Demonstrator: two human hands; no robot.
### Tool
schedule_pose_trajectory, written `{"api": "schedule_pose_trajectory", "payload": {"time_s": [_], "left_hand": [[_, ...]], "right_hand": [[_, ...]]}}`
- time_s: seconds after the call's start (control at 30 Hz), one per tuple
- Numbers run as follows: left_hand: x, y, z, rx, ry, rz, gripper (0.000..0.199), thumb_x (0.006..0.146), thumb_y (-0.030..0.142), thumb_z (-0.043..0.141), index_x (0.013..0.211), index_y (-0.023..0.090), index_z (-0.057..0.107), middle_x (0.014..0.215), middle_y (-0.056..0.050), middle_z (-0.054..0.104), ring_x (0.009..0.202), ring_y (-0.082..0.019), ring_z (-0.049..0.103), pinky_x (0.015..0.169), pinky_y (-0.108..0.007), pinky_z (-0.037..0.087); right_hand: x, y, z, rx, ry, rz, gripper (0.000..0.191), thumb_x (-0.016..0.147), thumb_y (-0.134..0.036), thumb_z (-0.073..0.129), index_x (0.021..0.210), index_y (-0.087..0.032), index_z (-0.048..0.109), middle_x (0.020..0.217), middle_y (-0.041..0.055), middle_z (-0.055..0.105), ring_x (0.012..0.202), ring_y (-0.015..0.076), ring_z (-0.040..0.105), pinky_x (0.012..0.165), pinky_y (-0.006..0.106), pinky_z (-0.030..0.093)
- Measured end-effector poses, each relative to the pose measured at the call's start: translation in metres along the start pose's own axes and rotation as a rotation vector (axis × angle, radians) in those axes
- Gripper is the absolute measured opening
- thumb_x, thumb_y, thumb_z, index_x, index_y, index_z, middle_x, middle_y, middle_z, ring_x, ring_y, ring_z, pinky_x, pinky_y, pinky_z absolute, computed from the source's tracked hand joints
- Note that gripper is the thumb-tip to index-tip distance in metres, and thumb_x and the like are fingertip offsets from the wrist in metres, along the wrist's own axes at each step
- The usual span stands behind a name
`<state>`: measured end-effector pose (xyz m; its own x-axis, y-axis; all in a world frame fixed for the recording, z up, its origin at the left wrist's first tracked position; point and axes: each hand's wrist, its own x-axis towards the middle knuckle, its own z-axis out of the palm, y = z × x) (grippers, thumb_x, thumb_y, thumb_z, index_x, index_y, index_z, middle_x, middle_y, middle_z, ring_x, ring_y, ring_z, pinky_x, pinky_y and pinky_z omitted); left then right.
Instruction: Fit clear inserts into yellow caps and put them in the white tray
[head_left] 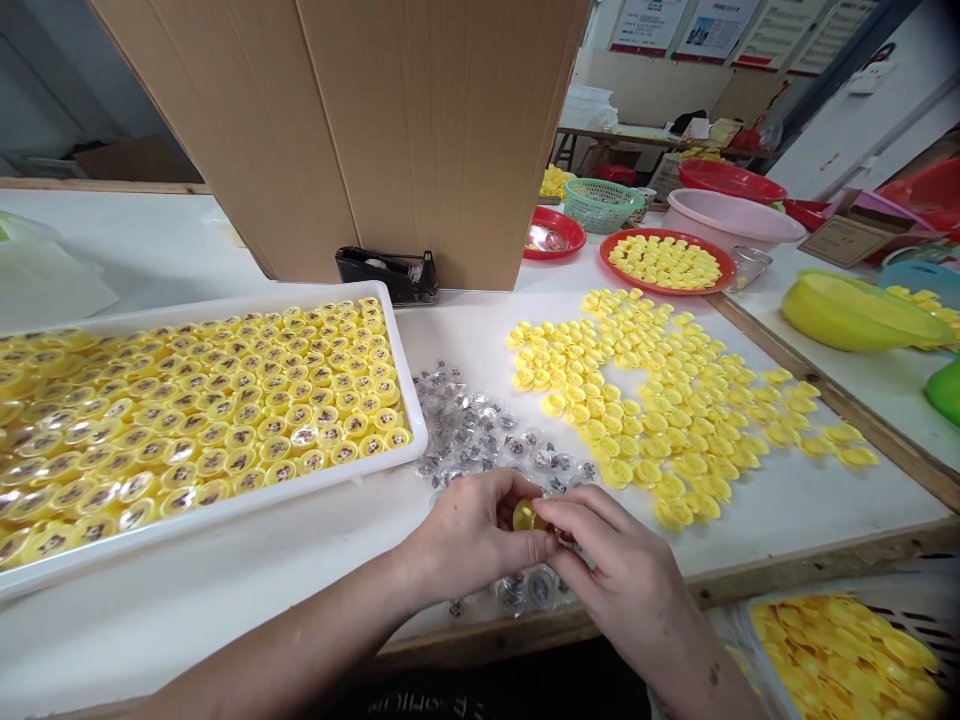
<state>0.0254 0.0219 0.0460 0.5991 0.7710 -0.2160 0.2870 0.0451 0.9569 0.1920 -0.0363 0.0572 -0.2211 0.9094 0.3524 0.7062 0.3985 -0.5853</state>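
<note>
1. Head view: the left hand point(469, 535) and right hand point(615, 575) meet above a heap of clear plastic domes point(480, 435), their fingers point(577, 515) closed, gripping a small yellow cap point(525, 515) between them.
2. A white tray point(409, 420) of clear-topped yellow pieces sits left on the counter point(300, 590); loose yellow caps point(660, 420) spread right.

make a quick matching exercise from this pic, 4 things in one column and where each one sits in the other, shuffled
Things
1. white tray
2. loose clear plastic pieces
3. black tape dispenser
4. round red tray

Places
A. at the foot of the cardboard box
B. beyond the loose yellow pieces, in front of the pink basin
C. between the white tray and the loose yellow pieces
D. at the far left, left of the loose clear plastic pieces

Right pairs: 1-D, 2-C, 3-A, 4-B
</note>
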Motion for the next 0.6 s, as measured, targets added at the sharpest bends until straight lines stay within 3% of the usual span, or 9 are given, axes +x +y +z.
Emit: {"api": "schedule_pose_trajectory", "payload": {"time_s": [0.17, 0.3, 0.43, 0.6], "left_hand": [[-0.005, -0.01, -0.003, -0.187, 0.041, 0.061, 0.039, 0.076, 0.023, 0.062, 0.111, 0.017, 0.047, 0.084, -0.003, 0.067, 0.069, -0.012, 0.058, 0.063, -0.024, 0.047], [-0.011, -0.003, -0.008, 0.01, 0.138, 0.096, 0.038, 0.075, 0.012, 0.06, 0.11, 0.019, 0.048, 0.09, -0.003, 0.068, 0.076, -0.013, 0.061, 0.069, -0.026, 0.048], [-0.013, -0.001, -0.008, 0.171, 0.23, 0.14, 0.028, 0.073, 0.012, 0.062, 0.1, 0.019, 0.058, 0.089, -0.003, 0.068, 0.081, -0.016, 0.062, 0.072, -0.028, 0.048], [-0.01, -0.003, -0.009, 0.107, 0.178, 0.13, 0.017, 0.073, 0.014, 0.064, 0.09, 0.019, 0.063, 0.081, -0.001, 0.067, 0.074, -0.014, 0.062, 0.067, -0.023, 0.047]], "right_hand": [[-0.003, 0.008, 0.012, 0.2, 0.017, 0.208, 0.034, 0.078, -0.022, 0.069, 0.11, -0.025, 0.058, 0.096, 0.0036, 0.059, 0.079, 0.0186, 0.058, 0.065, 0.028, 0.051], [-0.003, 0.013, 0.022, 0.491, -0.046, 0.408, 0.018, 0.086, -0.029, 0.06, 0.102, -0.023, 0.059, 0.092, 0.0029, 0.062, 0.08, 0.0183, 0.059, 0.07, 0.029, 0.051], [-0.004, 0.011, 0.031, 0.665, 0.008, 0.454, 0.016, 0.087, -0.033, 0.06, 0.097, -0.021, 0.059, 0.088, 0.0026, 0.063, 0.081, 0.0181, 0.059, 0.071, 0.028, 0.05], [-0.006, 0.011, 0.037, 0.676, 0.087, 0.428, 0.014, 0.085, -0.033, 0.062, 0.093, -0.021, 0.061, 0.083, 0.0024, 0.063, 0.073, 0.0165, 0.059, 0.065, 0.026, 0.05]]}}
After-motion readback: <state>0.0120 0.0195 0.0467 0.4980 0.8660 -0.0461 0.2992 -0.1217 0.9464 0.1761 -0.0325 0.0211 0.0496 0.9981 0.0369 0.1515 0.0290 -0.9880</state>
